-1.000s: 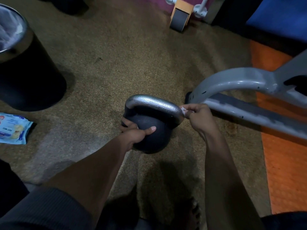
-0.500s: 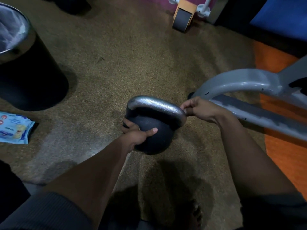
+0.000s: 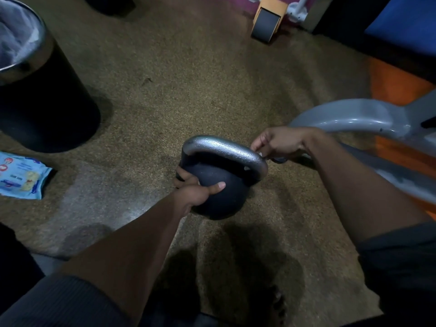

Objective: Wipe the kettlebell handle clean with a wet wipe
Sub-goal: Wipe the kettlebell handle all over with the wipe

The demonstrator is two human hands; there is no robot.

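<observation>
A black bin at far left holds a clear liner, its contents hidden. The kettlebell sits on the floor; the left hand clasps its ball. The right hand pinches what seems a wet wipe, mostly hidden, at the handle.

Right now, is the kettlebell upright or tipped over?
Tipped: the kettlebell leans, its handle slanted, left hand bracing its ball.

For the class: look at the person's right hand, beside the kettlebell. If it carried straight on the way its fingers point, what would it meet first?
The right hand points left, so it would probably first meet the right end of the silver handle of the kettlebell, which the left hand steadies. Its fingers look almost against the handle already, though depth is unclear.
</observation>
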